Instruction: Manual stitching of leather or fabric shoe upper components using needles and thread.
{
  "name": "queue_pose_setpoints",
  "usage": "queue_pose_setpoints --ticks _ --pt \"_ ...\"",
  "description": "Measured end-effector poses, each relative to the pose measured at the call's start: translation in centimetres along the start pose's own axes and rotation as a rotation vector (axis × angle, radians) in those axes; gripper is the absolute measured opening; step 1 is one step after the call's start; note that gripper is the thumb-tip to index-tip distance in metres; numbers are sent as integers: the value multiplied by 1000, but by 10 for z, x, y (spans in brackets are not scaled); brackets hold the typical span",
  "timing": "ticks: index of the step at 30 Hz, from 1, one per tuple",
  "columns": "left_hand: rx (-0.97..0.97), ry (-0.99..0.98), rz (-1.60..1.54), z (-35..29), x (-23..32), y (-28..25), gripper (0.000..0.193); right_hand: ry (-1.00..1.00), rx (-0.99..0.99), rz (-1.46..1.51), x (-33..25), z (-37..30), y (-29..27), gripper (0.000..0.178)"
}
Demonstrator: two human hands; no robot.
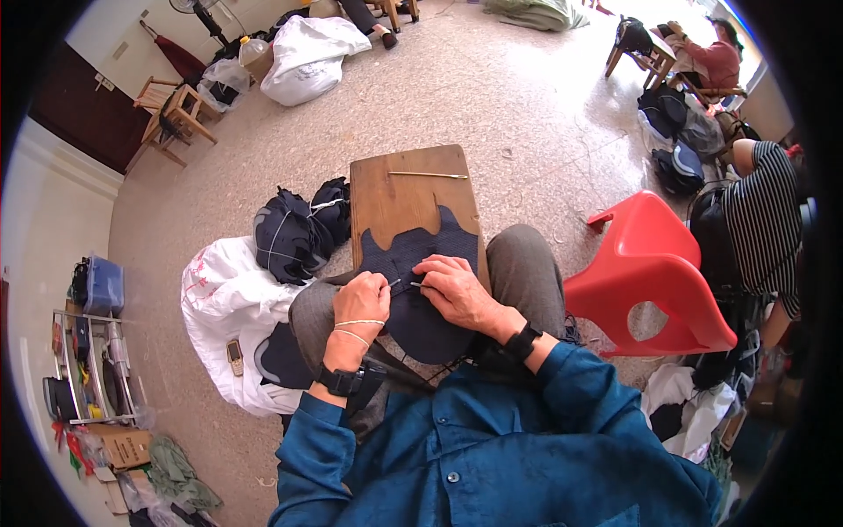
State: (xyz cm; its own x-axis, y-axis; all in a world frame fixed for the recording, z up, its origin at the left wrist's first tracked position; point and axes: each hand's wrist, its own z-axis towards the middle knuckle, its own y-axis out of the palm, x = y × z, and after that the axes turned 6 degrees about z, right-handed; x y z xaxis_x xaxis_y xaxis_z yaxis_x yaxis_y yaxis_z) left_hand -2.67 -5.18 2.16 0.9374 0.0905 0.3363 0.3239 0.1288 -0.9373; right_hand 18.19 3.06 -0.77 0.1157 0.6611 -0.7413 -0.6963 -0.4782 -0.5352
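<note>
A dark navy fabric piece [413, 255] lies across a wooden board [399, 189] that rests on my knees. My left hand [362, 299] pinches a thin needle-like tool at the fabric's near edge. My right hand [452, 290] presses on the fabric just beside it, fingertips almost touching the left hand's. Both wrists wear black bands. A thin pale stick [428, 175] lies on the far part of the board.
A bundle of dark fabric pieces [299, 233] tied with string sits on a white sack [224, 299] at my left, with a small phone [234, 356] on it. A red plastic chair [654, 277] stands at my right. Other people sit at the far right. Shelves line the left wall.
</note>
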Motion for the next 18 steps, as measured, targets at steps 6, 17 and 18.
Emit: queue_pose_setpoints --ticks 6,17,18 --pt "-38 25 139 7 3 2 10 -30 -80 -48 0 0 0 8" --pt "11 103 -31 13 10 8 8 -3 -75 82 4 1 3 7" --pt "49 118 -15 13 11 11 6 -3 -73 80 5 0 2 7"
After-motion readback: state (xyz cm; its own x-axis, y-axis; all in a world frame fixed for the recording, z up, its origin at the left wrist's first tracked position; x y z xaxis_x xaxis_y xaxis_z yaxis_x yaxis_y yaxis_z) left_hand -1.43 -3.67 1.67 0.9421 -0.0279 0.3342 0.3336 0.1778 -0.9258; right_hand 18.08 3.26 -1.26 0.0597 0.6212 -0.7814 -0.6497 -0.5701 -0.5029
